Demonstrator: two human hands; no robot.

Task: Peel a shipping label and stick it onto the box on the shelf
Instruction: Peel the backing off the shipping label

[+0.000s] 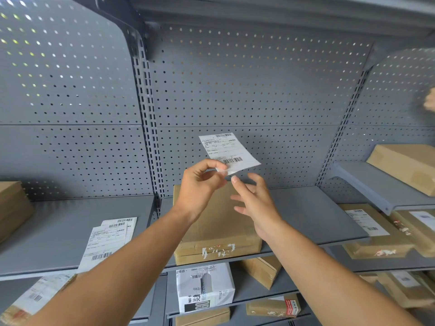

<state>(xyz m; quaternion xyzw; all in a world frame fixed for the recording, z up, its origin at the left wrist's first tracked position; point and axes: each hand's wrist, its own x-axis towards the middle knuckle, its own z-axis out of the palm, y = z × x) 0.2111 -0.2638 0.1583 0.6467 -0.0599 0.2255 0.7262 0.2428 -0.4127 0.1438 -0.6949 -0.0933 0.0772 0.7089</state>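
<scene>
Barcodes show on the label (227, 150) at centre frame, print too small to read. Bottom centre, the white carton (204, 288) reads "60" plus Chinese characters; loose labels (107, 241) lower left unreadable.

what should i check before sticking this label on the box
1. Label held: ok. The left hand pinches the shipping label at its lower corner.
2. Backing peeled off: cannot tell. A curled edge shows at the grip, nothing more.
3. Right hand free to smooth: ok. The right hand is open, fingers spread, just below the label.
4. Target in place: ok. The cardboard box lies flat on the shelf under both hands.
5. Box top bare: cannot tell. The hands cover part of it; torn label scraps show only on its front edge.
</scene>
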